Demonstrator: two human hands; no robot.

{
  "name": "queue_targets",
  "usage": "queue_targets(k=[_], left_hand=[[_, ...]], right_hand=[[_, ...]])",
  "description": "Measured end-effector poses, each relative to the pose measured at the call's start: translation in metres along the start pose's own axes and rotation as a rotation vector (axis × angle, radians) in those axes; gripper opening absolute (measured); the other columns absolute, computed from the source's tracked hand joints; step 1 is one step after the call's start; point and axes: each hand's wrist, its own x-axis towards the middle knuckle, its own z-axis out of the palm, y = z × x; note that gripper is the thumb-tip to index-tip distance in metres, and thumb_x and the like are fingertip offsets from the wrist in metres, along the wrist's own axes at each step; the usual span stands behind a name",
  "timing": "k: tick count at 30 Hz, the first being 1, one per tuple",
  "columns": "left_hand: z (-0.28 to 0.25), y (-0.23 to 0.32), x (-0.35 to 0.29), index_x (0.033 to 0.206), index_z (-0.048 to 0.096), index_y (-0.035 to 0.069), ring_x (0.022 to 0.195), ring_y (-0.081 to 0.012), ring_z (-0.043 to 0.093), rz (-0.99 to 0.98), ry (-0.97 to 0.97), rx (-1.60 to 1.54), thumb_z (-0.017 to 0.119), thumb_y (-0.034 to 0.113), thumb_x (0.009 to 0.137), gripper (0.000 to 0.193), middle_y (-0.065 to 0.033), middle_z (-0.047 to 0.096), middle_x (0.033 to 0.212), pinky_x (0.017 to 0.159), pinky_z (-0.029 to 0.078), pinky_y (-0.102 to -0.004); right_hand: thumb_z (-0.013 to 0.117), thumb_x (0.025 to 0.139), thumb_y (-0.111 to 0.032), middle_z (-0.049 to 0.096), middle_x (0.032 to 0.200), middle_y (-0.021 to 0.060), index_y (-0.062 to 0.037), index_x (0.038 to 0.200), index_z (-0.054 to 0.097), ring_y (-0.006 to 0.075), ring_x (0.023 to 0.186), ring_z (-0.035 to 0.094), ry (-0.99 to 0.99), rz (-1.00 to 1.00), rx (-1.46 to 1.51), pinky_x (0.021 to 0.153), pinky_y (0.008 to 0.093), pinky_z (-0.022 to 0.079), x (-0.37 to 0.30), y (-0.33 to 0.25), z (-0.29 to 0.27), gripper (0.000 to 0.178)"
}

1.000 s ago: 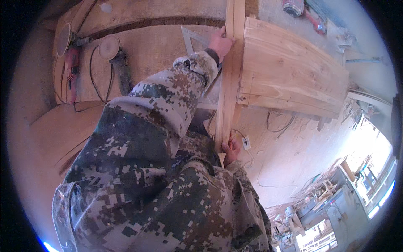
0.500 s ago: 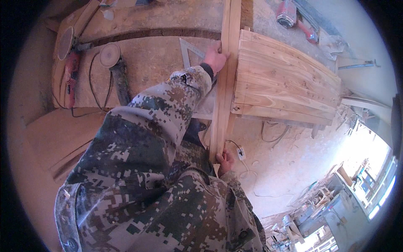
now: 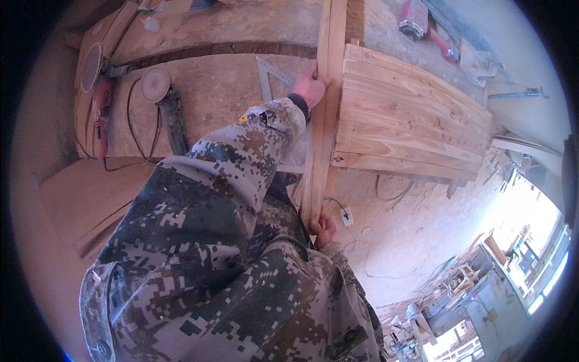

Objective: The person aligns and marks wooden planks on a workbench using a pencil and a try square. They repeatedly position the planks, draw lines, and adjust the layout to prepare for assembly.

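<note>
A long, narrow wooden board [image 3: 322, 120] stretches from the far edge towards me, beside a panel of joined planks [image 3: 410, 117]. My left hand [image 3: 310, 87] is closed on its left edge, the fingers partly hidden at the wood. At the near end, my right hand [image 3: 324, 228] grips the same board, thumb and fingers curled at its edge. A metal triangular square [image 3: 265, 81] lies on the workbench next to my left hand, partly covered by it and the sleeve.
Two angle grinders, one red [image 3: 102, 105] and one dark [image 3: 172, 114], lie with cords on the workbench [image 3: 211, 84] at left. A red power tool [image 3: 416, 24] rests at the far right. A white socket with a cord [image 3: 346, 217] is beside my right hand.
Both hands keep their hold on the board. Only a slight shift of the whole view shows; nothing was let go or taken up.
</note>
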Motion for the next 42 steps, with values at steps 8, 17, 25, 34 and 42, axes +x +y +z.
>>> queue_targets(k=[8, 17, 25, 34, 42], left_hand=[[-0.002, 0.024, -0.019, 0.145, 0.052, 0.001, 0.106, -0.0167, 0.065, 0.068, 0.044, 0.088, 0.065, 0.000, 0.089, 0.058, -0.0115, 0.071, 0.121, 0.093, 0.051, -0.0294], [0.001, 0.020, -0.017, 0.141, 0.055, -0.001, 0.102, -0.0166, 0.065, 0.047, 0.115, -0.011, 0.064, 0.003, 0.093, 0.049, -0.0125, 0.072, 0.117, 0.087, 0.053, -0.0313], [0.002, 0.019, -0.014, 0.135, 0.062, 0.000, 0.099, -0.0182, 0.068, 0.037, 0.183, 0.033, 0.065, 0.005, 0.094, 0.042, -0.0132, 0.074, 0.112, 0.086, 0.054, -0.0330], [0.003, 0.026, -0.017, 0.134, 0.062, -0.001, 0.101, -0.0189, 0.067, 0.064, 0.200, 0.003, 0.064, 0.002, 0.093, 0.041, -0.0134, 0.073, 0.115, 0.089, 0.053, -0.0327], [-0.001, 0.032, -0.020, 0.139, 0.057, -0.002, 0.107, -0.0202, 0.066, 0.111, 0.141, 0.092, 0.062, 0.001, 0.093, 0.046, -0.0161, 0.072, 0.120, 0.094, 0.051, -0.0327]], right_hand=[[0.074, 0.085, -0.009, 0.067, 0.094, 0.0072, -0.0010, 0.121, 0.060, 0.0171, 0.070, 0.059, -0.071, -0.072, -0.016, 0.059, 0.0301, 0.046, -0.006, -0.014, 0.013, 0.040], [0.074, 0.085, -0.010, 0.069, 0.111, 0.0087, 0.0009, 0.123, 0.062, 0.0188, 0.095, 0.064, -0.025, -0.025, -0.094, 0.078, 0.0314, 0.051, -0.013, -0.033, 0.024, 0.041], [0.076, 0.089, -0.015, 0.066, 0.120, 0.0117, -0.0006, 0.127, 0.060, 0.0220, 0.110, 0.063, -0.031, -0.082, -0.046, 0.093, 0.0367, 0.054, -0.003, -0.015, 0.017, 0.043], [0.078, 0.088, -0.015, 0.069, 0.113, 0.0105, -0.0014, 0.125, 0.063, 0.0211, 0.110, 0.064, -0.052, -0.051, -0.030, 0.094, 0.0353, 0.052, 0.002, -0.007, 0.007, 0.042], [0.076, 0.088, -0.018, 0.069, 0.117, 0.0124, 0.0025, 0.128, 0.061, 0.0223, 0.110, 0.064, -0.055, -0.091, -0.197, 0.098, 0.0367, 0.050, 0.005, -0.012, 0.003, 0.047]])
